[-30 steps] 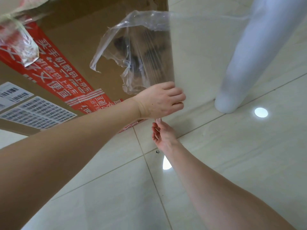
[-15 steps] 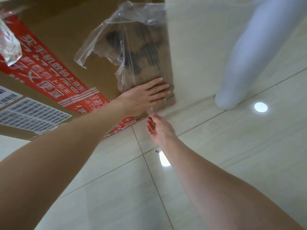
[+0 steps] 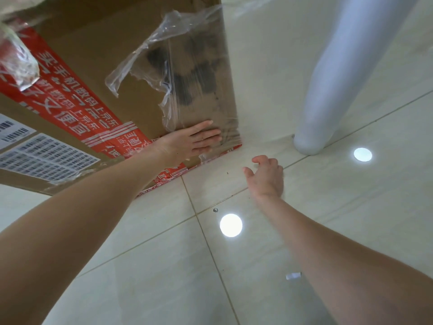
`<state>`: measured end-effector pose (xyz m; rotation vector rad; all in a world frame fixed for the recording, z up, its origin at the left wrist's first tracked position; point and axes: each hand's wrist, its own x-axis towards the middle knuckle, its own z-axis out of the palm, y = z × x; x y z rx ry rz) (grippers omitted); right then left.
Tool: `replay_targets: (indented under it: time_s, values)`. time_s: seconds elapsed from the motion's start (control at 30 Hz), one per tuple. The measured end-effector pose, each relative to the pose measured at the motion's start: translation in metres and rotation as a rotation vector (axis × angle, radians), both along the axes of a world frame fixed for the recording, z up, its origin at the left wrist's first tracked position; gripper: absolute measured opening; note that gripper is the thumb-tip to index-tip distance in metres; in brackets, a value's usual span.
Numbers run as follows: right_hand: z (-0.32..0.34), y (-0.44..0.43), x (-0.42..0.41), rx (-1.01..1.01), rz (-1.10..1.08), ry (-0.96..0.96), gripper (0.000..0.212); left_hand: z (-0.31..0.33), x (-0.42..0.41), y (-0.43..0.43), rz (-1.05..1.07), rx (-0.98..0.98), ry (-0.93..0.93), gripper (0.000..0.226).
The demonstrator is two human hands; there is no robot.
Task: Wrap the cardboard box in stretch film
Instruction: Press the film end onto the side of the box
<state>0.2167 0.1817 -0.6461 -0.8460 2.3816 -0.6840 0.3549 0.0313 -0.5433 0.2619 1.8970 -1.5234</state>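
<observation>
A large brown cardboard box point(image 3: 98, 50) with red printed tape and barcode labels stands on the tiled floor at upper left. A sheet of clear stretch film point(image 3: 187, 73) lies over the box's near right corner, its left edge loose and crumpled. My left hand point(image 3: 194, 143) presses flat with straight fingers on the film near the box's bottom edge. My right hand point(image 3: 266, 177) hovers over the floor to the right of the corner, fingers loosely spread, holding nothing. The tall white roll of stretch film point(image 3: 346, 73) stands upright on the floor at right.
Pale glossy floor tiles point(image 3: 164, 266) with grout lines and bright lamp reflections fill the lower view. More crumpled film point(image 3: 18, 59) hangs on the box at far left. A small scrap point(image 3: 293, 276) lies on the floor near my right forearm.
My left hand went from gripping the film's edge to pressing it flat on the box. My right hand let go of the film's lower end and moved right, away from the corner.
</observation>
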Motion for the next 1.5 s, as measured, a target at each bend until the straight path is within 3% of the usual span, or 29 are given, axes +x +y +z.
replay_targets:
  time_s: [0.17,0.27,0.33,0.43,0.6,0.8,1.1,1.27,1.5]
  values:
    - [0.02,-0.001,-0.012,0.052,0.131,0.093,0.039,0.003,0.002,0.004,0.06,0.034,-0.002,0.073]
    - [0.033,-0.003,-0.013,0.081,0.226,0.146,0.039,0.004,0.005,0.009,0.096,0.153,0.014,0.058]
    - [0.039,-0.004,-0.015,0.085,0.274,0.195,0.039,0.007,0.005,0.014,0.08,0.338,0.123,0.047]
    - [0.046,-0.008,-0.021,0.085,0.307,0.245,0.038,0.012,-0.009,0.021,0.036,0.478,0.279,0.052]
    - [0.047,-0.011,-0.025,0.08,0.323,0.295,0.039,0.011,-0.034,0.02,0.093,0.317,0.332,0.062]
    - [0.036,-0.013,-0.031,0.091,0.34,0.319,0.039,-0.008,-0.028,0.0,-0.006,0.095,0.306,0.076]
    - [0.035,-0.008,-0.036,0.108,0.369,0.325,0.041,-0.014,-0.027,0.003,0.005,0.115,0.326,0.076]
    - [0.041,-0.01,-0.038,0.098,0.359,0.338,0.039,-0.005,-0.036,0.015,0.066,0.246,0.333,0.069]
    - [0.048,-0.013,-0.038,0.087,0.406,0.373,0.04,-0.006,-0.035,-0.006,-0.065,0.118,0.303,0.075]
